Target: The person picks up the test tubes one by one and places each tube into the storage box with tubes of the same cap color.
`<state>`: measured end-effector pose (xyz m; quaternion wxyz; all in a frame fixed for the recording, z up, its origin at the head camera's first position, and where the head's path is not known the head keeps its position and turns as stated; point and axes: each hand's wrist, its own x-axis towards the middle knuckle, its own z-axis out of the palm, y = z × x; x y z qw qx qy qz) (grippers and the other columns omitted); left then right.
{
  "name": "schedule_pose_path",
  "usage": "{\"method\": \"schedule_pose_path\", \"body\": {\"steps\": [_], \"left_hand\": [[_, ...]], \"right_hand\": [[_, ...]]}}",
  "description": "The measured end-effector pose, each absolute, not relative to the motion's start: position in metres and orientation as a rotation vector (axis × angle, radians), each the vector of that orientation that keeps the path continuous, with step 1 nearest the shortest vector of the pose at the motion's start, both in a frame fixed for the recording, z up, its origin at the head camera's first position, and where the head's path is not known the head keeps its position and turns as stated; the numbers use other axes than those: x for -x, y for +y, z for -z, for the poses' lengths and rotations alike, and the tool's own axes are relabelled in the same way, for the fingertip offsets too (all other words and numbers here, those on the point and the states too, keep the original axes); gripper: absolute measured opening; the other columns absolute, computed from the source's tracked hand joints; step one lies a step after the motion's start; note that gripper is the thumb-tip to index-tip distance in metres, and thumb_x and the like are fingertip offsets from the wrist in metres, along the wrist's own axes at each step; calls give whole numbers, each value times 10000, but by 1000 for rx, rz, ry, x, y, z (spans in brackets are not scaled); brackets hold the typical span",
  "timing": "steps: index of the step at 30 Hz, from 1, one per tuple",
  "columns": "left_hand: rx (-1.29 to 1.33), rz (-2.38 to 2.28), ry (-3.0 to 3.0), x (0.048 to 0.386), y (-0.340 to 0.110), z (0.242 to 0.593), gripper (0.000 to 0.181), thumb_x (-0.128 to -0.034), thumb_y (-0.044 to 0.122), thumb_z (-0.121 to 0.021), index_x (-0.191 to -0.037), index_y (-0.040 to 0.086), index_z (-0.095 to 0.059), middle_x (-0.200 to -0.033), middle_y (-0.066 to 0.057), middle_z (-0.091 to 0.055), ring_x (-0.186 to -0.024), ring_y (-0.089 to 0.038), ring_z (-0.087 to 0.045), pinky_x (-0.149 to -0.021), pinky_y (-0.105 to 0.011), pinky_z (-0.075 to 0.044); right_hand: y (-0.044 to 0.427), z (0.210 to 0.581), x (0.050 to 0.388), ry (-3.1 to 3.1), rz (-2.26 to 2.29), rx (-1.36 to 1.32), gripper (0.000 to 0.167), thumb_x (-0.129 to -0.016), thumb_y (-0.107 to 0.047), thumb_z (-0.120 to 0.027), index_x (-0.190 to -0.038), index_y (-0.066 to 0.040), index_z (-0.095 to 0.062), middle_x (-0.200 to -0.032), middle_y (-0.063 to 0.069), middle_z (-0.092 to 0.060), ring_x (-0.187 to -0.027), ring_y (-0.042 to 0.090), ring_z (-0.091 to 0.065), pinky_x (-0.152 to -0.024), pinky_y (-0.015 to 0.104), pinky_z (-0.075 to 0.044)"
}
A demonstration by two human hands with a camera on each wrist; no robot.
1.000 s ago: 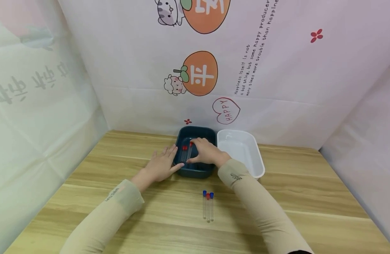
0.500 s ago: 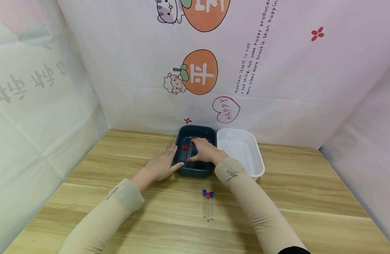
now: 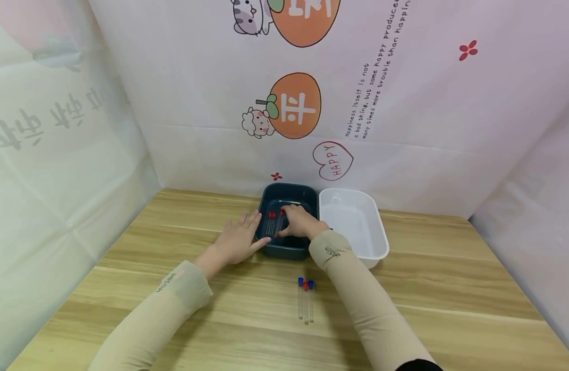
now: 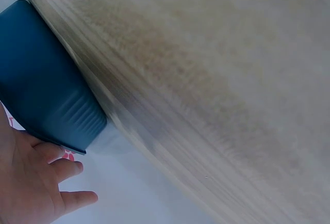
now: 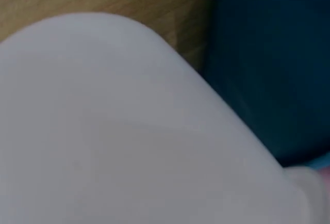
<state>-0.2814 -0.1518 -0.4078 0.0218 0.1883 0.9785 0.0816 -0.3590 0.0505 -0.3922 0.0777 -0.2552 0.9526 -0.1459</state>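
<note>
In the head view, my right hand (image 3: 300, 221) reaches into the dark blue bin (image 3: 286, 252) and holds a clear test tube with a red cap (image 3: 282, 212), thumb near its lower end and fingers at the cap. Just left of it in the bin lie red-capped test tubes (image 3: 271, 221), close together; their exact number is hard to tell. My left hand (image 3: 235, 239) rests on the bin's left rim with its fingers spread. The left wrist view shows fingers (image 4: 66, 170) against the blue bin's outer wall (image 4: 46, 74).
A white bin (image 3: 354, 224) stands against the blue one's right side and fills much of the right wrist view. Nearer on the wooden table (image 3: 247, 330) lie two blue-capped test tubes (image 3: 300, 299) with a red-capped test tube (image 3: 306, 306) between them. A printed cloth (image 3: 196, 154) hangs behind.
The test tube in my right hand sits a little lower and more in line with its neighbours. My right forearm has shifted slightly left. My left hand stays on the rim.
</note>
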Motion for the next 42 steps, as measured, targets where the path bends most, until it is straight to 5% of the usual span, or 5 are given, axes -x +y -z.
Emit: {"method": "schedule_pose_path", "body": {"steps": [42], "left_hand": [[-570,-281,3027,280,-152,408,835,-1070,605,-343,-1640,28,-144,-1700,-131,-120,-1547,-368,-148,-1179,-670,-164]], "right_hand": [[42,415,379,2816,282,771,832,-920,-430,-769,-1558,-25,-421,-1558,203,-405,-1345,354,-410,-1138,520,-372]]}}
